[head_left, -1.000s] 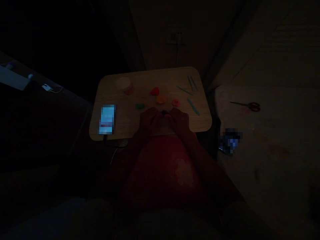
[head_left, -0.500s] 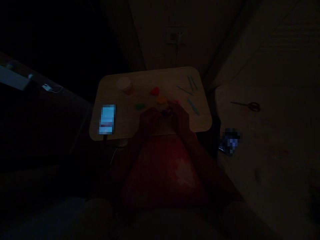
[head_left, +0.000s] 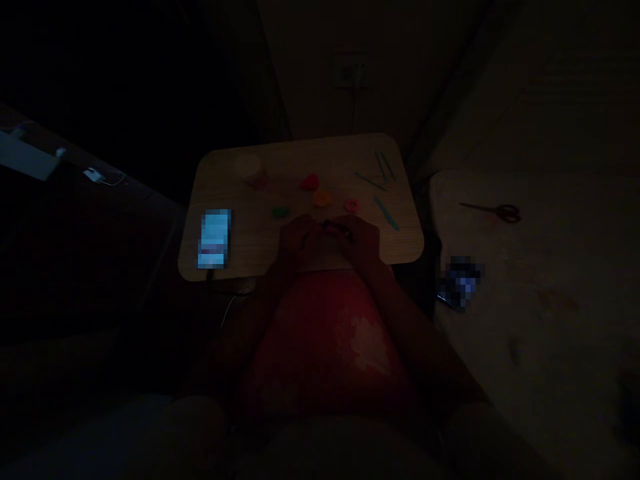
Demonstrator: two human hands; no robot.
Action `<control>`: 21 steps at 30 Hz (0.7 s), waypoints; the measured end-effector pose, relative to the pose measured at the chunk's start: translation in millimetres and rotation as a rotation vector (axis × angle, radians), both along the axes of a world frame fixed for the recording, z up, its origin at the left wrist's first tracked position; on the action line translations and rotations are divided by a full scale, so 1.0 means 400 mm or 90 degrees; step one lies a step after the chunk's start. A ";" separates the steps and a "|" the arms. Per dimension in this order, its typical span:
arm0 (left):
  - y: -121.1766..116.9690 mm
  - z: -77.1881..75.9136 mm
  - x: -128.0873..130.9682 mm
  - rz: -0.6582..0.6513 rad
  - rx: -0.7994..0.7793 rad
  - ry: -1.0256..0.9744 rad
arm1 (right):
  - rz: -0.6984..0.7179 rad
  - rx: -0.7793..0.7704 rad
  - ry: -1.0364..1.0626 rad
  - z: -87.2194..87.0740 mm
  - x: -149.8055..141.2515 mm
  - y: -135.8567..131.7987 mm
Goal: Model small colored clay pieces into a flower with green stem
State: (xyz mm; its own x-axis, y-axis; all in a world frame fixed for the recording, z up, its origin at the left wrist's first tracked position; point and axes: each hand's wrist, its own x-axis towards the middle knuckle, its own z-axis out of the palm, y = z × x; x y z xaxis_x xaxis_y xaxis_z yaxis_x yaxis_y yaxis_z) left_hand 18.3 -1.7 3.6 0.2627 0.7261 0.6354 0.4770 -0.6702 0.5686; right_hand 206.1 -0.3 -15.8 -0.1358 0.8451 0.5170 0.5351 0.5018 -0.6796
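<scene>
In dim light, my left hand [head_left: 297, 241] and my right hand [head_left: 361, 241] meet over the near edge of the small table. Between their fingertips is a small dark lump of modelling clay [head_left: 327, 225], its shape hard to make out. The fingers of both hands are curled closed around it. Just beyond lie an orange clay piece [head_left: 323, 199], a red clay piece [head_left: 310, 182] and a green clay piece [head_left: 281, 212]. A pink ring-shaped clay piece [head_left: 351, 205] rests close to my right knuckles.
Several teal modelling tools [head_left: 387, 213] lie at the table's right. A tub [head_left: 251, 171] stands at the back left, and a lit phone [head_left: 215, 239] with a cable lies in front of it. Scissors [head_left: 493, 211] and another device [head_left: 460, 283] rest on the pale surface to the right.
My right fingers lifted and reached forward over the pink ring half a second ago, then curled back down at the dark clay. My left hand has barely moved.
</scene>
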 end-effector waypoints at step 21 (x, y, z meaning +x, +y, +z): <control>-0.001 0.007 0.002 -0.005 -0.005 0.007 | 0.018 -0.017 0.076 -0.002 -0.001 0.004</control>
